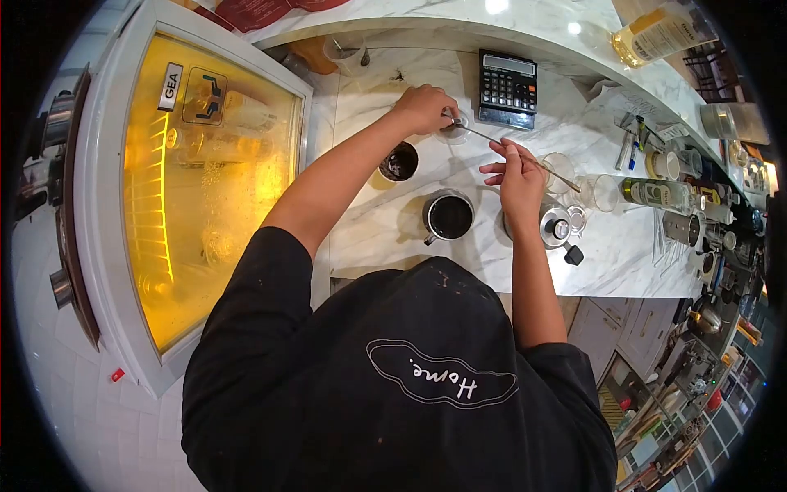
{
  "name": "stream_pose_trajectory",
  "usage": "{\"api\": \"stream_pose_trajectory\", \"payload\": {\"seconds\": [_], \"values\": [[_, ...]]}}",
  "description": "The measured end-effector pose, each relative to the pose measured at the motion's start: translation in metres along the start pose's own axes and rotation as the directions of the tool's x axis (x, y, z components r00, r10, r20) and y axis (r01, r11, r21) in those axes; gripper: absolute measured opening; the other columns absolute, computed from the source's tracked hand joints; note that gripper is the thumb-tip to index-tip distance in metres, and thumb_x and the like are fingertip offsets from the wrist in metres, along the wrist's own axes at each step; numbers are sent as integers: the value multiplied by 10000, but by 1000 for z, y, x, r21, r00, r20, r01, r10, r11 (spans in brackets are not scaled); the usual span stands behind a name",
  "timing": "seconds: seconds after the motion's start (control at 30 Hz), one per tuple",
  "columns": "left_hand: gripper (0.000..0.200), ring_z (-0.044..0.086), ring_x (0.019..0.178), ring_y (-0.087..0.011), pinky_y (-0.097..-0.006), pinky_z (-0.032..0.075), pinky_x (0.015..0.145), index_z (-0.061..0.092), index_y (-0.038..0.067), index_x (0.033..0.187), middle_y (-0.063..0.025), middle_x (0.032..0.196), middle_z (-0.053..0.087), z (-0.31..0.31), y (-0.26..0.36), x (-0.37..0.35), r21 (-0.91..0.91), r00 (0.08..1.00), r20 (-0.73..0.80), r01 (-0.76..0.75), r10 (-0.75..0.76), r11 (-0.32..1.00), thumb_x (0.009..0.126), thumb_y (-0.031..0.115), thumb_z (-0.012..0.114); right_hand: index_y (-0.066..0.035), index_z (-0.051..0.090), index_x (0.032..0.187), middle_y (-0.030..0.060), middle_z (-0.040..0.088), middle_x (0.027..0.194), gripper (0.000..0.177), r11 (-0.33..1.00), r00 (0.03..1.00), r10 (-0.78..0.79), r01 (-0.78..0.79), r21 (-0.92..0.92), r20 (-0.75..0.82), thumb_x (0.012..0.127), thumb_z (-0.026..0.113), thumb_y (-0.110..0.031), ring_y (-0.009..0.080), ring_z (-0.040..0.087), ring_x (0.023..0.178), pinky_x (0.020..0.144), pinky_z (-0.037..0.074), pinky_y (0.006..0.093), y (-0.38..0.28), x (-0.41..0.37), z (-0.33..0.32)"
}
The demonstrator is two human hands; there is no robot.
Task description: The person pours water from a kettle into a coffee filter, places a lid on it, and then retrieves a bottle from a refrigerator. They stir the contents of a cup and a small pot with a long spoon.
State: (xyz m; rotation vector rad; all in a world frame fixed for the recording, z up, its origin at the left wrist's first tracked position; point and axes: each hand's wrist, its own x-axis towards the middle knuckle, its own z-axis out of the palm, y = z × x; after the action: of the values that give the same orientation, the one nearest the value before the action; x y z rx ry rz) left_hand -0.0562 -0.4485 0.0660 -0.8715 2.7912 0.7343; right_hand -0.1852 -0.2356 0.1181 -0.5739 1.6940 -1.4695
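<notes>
While the dark-filled mug (450,216) sits nearest your body, your right hand (522,184) lies beyond it, thumb and fingertips closed on the long spoon (479,134), other fingers loosely spread. The shaft slants from the near right, away and left towards the small glass (456,138). Your left hand (425,109) is the nearer to that glass, fingertips bent close at its rim; whether they grip it or the spoon, I can't tell.
</notes>
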Motion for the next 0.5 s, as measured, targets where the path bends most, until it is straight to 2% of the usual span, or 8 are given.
{"api": "stream_pose_trajectory", "payload": {"seconds": [0.23,0.37,0.5], "values": [[304,650,1060,-297,-430,528,906,741,197,1153,-66,1101,716,-3,-11,-2,-190,1000,-20,17,-21,982,858,271,755,139,605,1268,191,721,1182,401,999,999,-34,34,23,-31,1092,476,-198,185,741,757,583,589,275,-6,-10,-9],[353,649,1023,-246,-400,524,892,711,173,1211,-68,1092,715,-20,-8,-32,-331,978,-196,-2,-67,944,880,284,761,124,595,1272,212,726,1154,398,995,995,-70,75,71,-76,1096,478,-213,198,743,776,582,576,266,-18,-24,-23],[360,651,1030,-204,-371,509,885,690,137,1235,-72,1112,717,-48,30,-101,-495,894,-412,-58,-176,867,901,256,756,109,593,1248,227,727,1137,393,981,981,-136,152,117,-139,1104,470,-236,208,743,790,594,558,256,-37,-52,-41]]}}
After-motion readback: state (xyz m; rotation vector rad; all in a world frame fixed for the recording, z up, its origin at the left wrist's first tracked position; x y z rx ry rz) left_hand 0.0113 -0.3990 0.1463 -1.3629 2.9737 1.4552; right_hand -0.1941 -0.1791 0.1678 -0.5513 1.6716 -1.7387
